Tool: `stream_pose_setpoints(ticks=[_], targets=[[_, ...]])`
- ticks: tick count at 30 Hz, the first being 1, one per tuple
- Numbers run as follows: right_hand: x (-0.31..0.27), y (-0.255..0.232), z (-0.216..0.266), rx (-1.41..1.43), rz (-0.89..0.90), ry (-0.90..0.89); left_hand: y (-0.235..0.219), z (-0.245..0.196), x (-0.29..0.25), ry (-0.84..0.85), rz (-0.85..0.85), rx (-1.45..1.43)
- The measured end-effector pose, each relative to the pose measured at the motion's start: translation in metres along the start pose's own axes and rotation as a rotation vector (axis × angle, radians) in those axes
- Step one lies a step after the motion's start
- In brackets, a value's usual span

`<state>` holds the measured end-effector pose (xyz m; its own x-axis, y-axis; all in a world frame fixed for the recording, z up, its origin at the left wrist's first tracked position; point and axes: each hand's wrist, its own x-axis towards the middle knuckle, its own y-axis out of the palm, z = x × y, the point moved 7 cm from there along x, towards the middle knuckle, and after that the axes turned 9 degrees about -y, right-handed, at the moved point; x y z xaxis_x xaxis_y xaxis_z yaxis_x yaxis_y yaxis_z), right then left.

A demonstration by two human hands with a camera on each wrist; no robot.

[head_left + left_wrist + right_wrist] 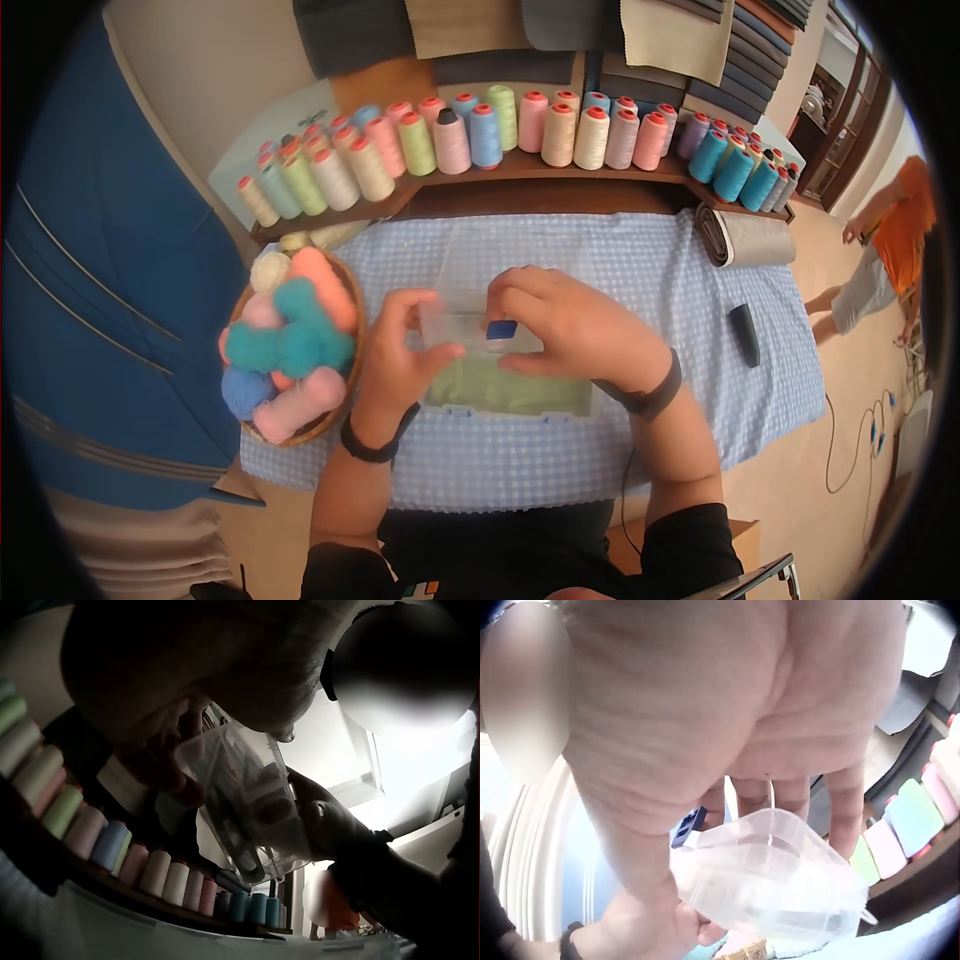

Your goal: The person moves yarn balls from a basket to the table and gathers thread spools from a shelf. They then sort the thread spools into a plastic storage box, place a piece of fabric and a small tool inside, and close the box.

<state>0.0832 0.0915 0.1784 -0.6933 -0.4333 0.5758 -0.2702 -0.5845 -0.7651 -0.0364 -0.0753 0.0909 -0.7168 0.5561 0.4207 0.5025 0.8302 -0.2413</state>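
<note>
Both hands hold a small clear plastic box (452,328) in the air, the left hand (398,360) at its left end and the right hand (575,325) at its right end. A dark blue latch (502,329) shows on the box beside the right fingers. Through its walls the left wrist view shows several small items (271,811), too dim to name. Below the hands stands a larger clear plastic case (590,402) with light green cloth (500,388) inside and blue clips at its front. Its transparent lid (490,240) leans open toward the back.
A wicker basket (352,385) of yarn balls stands at the left on the checked tablecloth (520,465). Thread cones (485,138) line the shelf behind. A grey fabric roll (745,238) and a dark object (745,335) lie at the right. Another person (890,240) stands beyond.
</note>
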Motion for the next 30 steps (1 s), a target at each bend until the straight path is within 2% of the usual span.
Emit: stream_pose_setpoints(ticks=[2, 5, 8, 11, 15, 17, 21, 30], targets=[[0.001, -0.001, -0.001, -0.013, -0.007, -0.005, -0.001, 0.004, 0.000, -0.005, -0.001, -0.004], [0.001, -0.006, -0.002, -0.035, -0.029, 0.007, -0.001, -0.007, 0.000, 0.029, 0.072, 0.239], [0.000, -0.009, -0.003, -0.053, -0.045, 0.026, 0.010, -0.034, 0.004, 0.188, 0.092, 0.236], [0.000, -0.008, -0.002, -0.029, -0.042, 0.016, 0.014, -0.051, 0.001, 0.393, -0.005, 0.515], [-0.001, -0.006, -0.002, -0.010, -0.018, 0.041, 0.012, -0.052, 0.000, 0.405, 0.010, 0.470], [0.002, -0.011, 0.002, -0.080, -0.052, -0.024, 0.012, -0.055, -0.001, 0.402, 0.014, 0.475], [0.007, -0.017, 0.011, -0.192, -0.088, -0.087, 0.006, -0.047, -0.003, 0.330, -0.006, 0.400], [0.009, -0.011, 0.012, -0.217, -0.141, -0.150, 0.000, -0.045, -0.004, 0.156, -0.022, 0.276]])
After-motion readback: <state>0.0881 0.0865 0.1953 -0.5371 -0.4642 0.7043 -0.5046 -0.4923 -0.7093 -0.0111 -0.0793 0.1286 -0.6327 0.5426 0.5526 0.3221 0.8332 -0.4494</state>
